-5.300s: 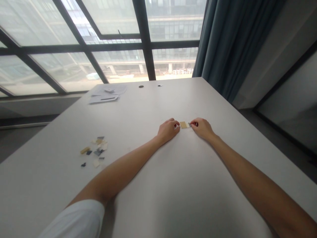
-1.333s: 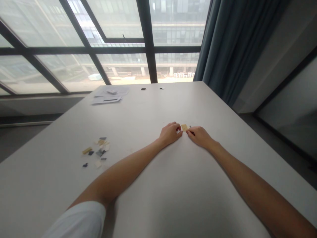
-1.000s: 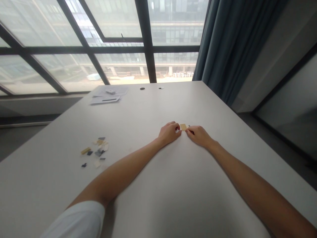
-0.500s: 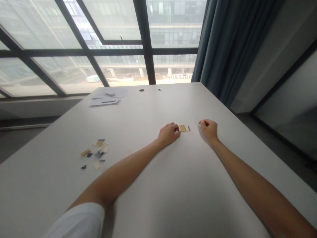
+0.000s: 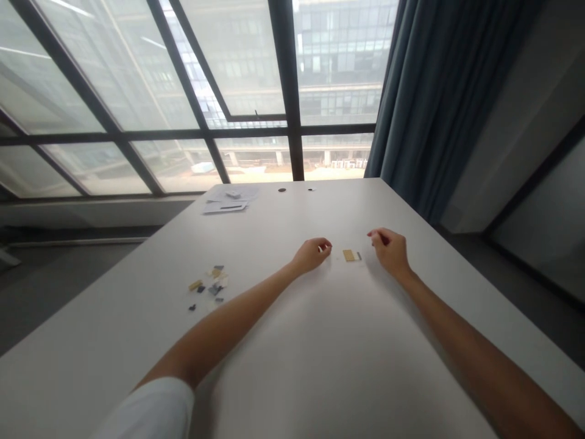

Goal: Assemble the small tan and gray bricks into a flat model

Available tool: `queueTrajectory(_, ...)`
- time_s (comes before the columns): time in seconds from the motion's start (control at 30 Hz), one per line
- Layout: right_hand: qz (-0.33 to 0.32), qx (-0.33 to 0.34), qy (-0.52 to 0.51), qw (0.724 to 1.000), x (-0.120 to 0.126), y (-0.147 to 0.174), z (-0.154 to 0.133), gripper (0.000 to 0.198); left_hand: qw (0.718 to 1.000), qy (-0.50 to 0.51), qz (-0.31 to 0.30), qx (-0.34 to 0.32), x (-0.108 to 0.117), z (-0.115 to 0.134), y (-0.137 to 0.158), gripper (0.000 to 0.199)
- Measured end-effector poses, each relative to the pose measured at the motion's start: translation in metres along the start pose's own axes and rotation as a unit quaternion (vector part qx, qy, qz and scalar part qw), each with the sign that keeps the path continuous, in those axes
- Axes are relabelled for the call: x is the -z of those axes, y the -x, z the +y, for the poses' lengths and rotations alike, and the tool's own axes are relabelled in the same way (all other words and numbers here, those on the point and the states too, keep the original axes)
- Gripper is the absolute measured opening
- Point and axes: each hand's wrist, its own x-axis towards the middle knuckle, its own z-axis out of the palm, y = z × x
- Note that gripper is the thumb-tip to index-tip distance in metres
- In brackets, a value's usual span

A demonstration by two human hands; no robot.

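Observation:
A small flat tan building-brick plate (image 5: 349, 255) with a white strip and a grey piece at its right end lies on the white table (image 5: 292, 341) between my hands. My left hand (image 5: 312, 255) is to its left, a short gap away, with thumb and forefinger curled into a pinch. To the right and slightly farther back is my right hand (image 5: 392, 249), raised a little and closed, with thumb and forefinger together. Anything inside either pinch is too small or hidden to make out. Neither hand touches the plate.
Loose tan, white and grey pieces (image 5: 214, 286) lie scattered to the left of my left forearm. White papers (image 5: 226, 204) with a small pale object on top rest at the far left. Two small round spots (image 5: 282, 189) are near the back edge. A blue curtain (image 5: 425, 110) hangs at right.
My left hand has drawn back leftward from the tan plate, opening a gap. The right hand stays closed on the other side. The whole view has tilted upward and turned left.

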Motion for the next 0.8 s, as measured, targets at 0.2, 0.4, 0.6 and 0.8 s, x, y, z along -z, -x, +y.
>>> queueTrajectory(0.2,-0.162,0.088,0.043,0.982,-0.031,0.025,-0.048,0.024,0.99,-0.127,0.029,-0.048,0.031,0.005,0.063,0.028)
queueTrajectory(0.4,-0.25,0.096,0.086,0.96,-0.073,0.068,-0.069,0.024,0.984,-0.173,-0.003,-0.043,0.035,-0.012,0.12,0.027)
queueTrajectory(0.6,-0.248,0.164,0.005,0.955,-0.1,0.096,-0.088,0.016,0.99,-0.128,-0.014,-0.065,0.021,-0.023,0.146,0.027)
queueTrajectory(0.8,-0.336,0.325,-0.033,0.884,-0.12,0.106,-0.125,0.01,0.989,-0.03,0.119,0.083,-0.042,-0.004,0.126,0.021)
